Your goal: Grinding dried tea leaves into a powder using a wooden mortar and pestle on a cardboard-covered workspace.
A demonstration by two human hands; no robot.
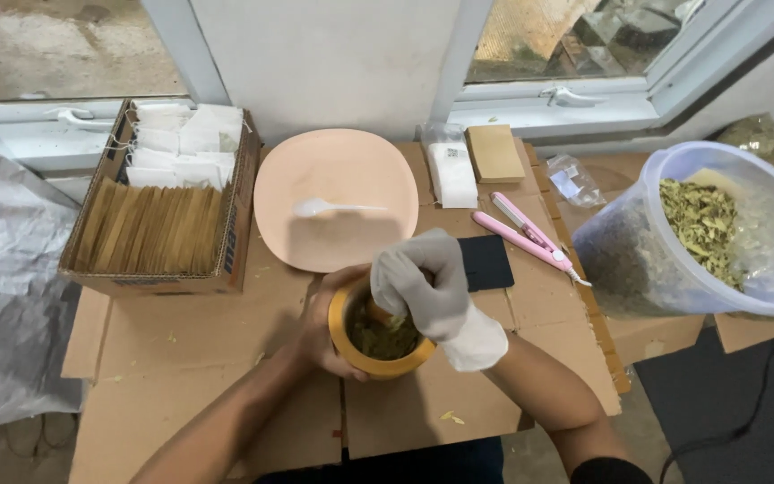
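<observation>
Observed: yellow mortar (382,357) sits on the cardboard-covered desk (208,358), low centre, holding crushed green-brown herbs (380,339). Left hand (324,327), bare, is cupped around the mortar's wall at 9 o'clock, forearm entering from 7 o'clock. Right hand (423,280), in a white glove, is closed in a fist over the bowl at 1 o'clock, fingers curled down into it; what it grips is hidden. At 12 o'clock lies a pink plate (333,170) with a white spoon (333,208). At 3 o'clock, well apart, stands a clear tub (638,260) of dried leaves.
</observation>
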